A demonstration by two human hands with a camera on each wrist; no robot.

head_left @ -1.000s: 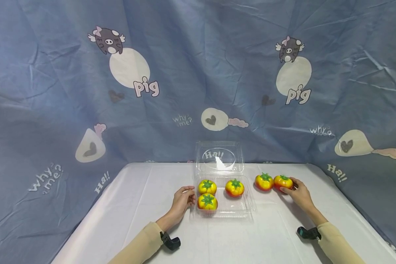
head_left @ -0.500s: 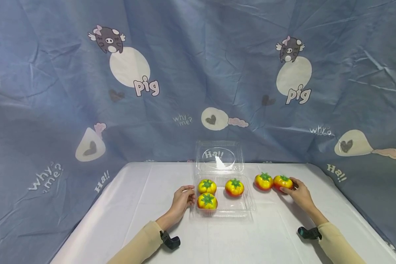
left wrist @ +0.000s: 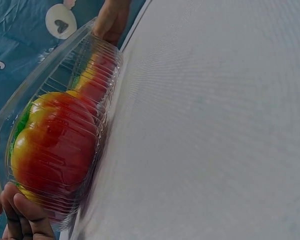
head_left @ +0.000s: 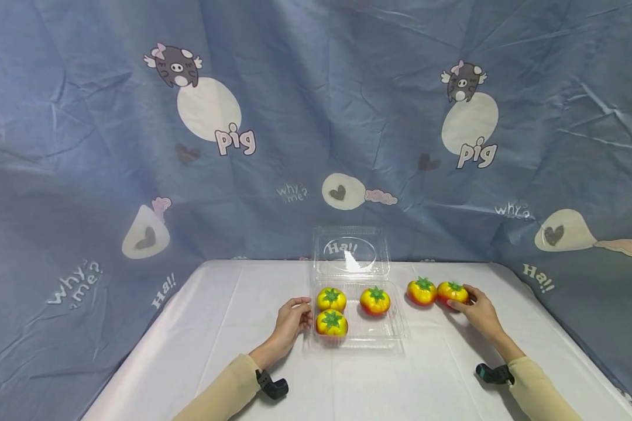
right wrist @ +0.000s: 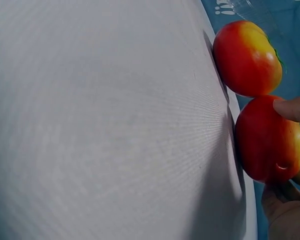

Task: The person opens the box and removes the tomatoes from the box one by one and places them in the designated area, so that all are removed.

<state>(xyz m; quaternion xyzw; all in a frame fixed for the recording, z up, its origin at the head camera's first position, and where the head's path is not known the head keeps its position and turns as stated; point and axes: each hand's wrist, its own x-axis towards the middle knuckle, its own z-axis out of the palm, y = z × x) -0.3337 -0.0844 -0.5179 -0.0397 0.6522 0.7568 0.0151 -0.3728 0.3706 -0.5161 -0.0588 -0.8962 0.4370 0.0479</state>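
Observation:
A clear plastic clamshell container (head_left: 371, 328) stands on the white table with its lid raised at the back. Inside it, two red-and-yellow toy tomatoes with green leafy tops sit along the left side, a back one (head_left: 330, 299) and a front one (head_left: 332, 323). Another toy tomato (head_left: 375, 301) is at the back right of the container. My left hand (head_left: 291, 321) has its relaxed fingers against the container's left wall. To the container's right, my right hand (head_left: 480, 311) holds a toy tomato (right wrist: 270, 140) between thumb and fingers. Beside that one sits a further toy tomato (head_left: 422, 291).
The container's see-through lid (head_left: 351, 251) stands up near the table's far edge. Behind it hangs a blue printed cloth (head_left: 274, 117). A white cover (head_left: 347, 386) lies over the table. Black devices are strapped on both wrists.

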